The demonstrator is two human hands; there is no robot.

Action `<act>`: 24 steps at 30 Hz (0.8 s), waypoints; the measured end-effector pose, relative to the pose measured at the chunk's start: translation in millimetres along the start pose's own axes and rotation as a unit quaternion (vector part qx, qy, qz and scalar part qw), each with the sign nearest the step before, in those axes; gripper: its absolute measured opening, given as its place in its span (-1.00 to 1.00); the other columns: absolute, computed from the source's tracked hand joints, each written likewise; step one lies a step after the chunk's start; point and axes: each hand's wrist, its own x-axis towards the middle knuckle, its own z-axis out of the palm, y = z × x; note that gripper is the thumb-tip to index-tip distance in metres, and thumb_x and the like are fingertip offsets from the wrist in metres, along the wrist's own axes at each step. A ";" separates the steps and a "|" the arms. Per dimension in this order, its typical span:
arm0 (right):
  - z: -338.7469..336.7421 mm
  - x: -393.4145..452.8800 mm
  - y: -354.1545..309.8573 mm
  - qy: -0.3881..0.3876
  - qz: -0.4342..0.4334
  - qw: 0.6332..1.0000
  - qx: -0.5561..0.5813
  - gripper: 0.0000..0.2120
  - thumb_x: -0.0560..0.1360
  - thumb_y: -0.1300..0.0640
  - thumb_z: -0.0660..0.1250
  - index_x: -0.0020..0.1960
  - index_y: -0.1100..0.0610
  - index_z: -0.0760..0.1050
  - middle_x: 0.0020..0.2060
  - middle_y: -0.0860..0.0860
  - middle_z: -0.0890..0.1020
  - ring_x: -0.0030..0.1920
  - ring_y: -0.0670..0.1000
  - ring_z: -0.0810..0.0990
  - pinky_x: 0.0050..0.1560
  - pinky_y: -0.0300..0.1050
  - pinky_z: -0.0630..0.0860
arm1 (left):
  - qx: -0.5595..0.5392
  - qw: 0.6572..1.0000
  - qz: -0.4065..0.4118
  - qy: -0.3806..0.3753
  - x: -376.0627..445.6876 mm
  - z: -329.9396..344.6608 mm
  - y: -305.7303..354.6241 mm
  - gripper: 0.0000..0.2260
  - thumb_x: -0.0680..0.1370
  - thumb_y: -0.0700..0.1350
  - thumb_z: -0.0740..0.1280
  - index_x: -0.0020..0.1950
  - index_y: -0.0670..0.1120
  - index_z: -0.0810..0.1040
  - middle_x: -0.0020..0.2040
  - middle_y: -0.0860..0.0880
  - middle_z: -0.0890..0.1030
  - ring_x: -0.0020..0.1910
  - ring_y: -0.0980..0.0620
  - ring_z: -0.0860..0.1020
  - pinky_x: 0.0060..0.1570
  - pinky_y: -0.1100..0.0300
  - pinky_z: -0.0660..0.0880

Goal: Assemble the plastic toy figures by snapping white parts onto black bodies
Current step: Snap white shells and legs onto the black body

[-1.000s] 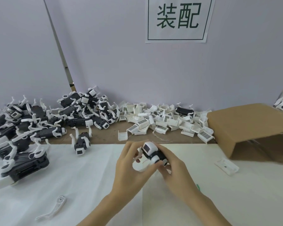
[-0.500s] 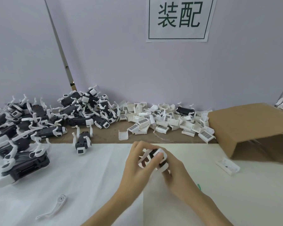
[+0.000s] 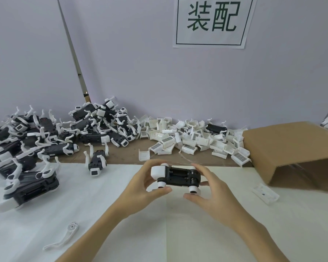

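- A heap of finished toy figures (image 3: 36, 148), black bodies with white limbs, covers the counter's far left corner and runs down its left edge.
- A single loose white leg part (image 3: 64, 238) lies on the white sheet (image 3: 102, 205) near the counter's front left edge, well apart from the heap.
- One small assembled figure (image 3: 97, 161) stands alone at the sheet's far edge, between the heap and the hands.
- The left hand (image 3: 140, 186) grips the left end of the black body (image 3: 180, 176): thumb below, fingers (image 3: 150, 164) curled over the top, clamped around the white head piece (image 3: 158, 172).
- The black body is held level above the middle of the counter, underside up, with white round caps at its corners.
- The right hand (image 3: 212, 191) holds the body's right end, its fingers curled behind the far side and the thumb just under a near white cap (image 3: 194, 189).
- A pile of loose white parts (image 3: 193, 138), many with barcode labels, lies along the counter's far edge at the wall, with one black body among them.
- A paper sign (image 3: 210, 21) with two green characters hangs on the wall above.
- A small white flat part (image 3: 265, 190) lies on the sheet near the counter's right edge.
- A cardboard box (image 3: 292, 148) lies on its side at the far right corner, open toward the front.
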 end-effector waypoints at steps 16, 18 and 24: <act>13.6 0.4 -12.0 -0.003 0.090 0.972 0.215 -0.61 0.55 -0.25 0.32 0.19 0.00 0.60 -0.04 -0.02 0.74 -0.03 0.01 0.71 -0.04 -0.10 0.65 | -0.153 0.975 -0.112 0.113 0.4 26.6 15.8 -0.56 0.55 0.26 0.48 0.17 -0.08 0.58 -0.18 -0.10 0.60 -0.19 -0.07 0.61 -0.05 0.08 0.51; 16.6 1.0 -14.7 0.003 0.118 0.963 0.241 -0.54 0.50 -0.29 0.29 0.14 0.06 0.62 -0.11 0.04 0.72 -0.12 0.01 0.70 -0.07 -0.11 0.65 | -0.193 0.965 -0.138 0.115 1.0 28.8 16.3 -0.52 0.56 0.24 0.39 0.21 -0.15 0.59 -0.20 -0.14 0.57 -0.22 -0.10 0.56 -0.11 0.14 0.54; 16.0 2.3 -15.7 -0.001 0.147 0.939 0.312 -0.49 0.51 -0.29 0.29 0.15 0.10 0.67 -0.09 0.14 0.72 -0.14 0.05 0.70 -0.05 -0.04 0.63 | -0.181 0.963 -0.163 0.116 2.9 28.6 13.7 -0.43 0.49 0.32 0.39 0.21 -0.15 0.60 -0.20 -0.10 0.65 -0.25 -0.09 0.60 -0.11 0.18 0.58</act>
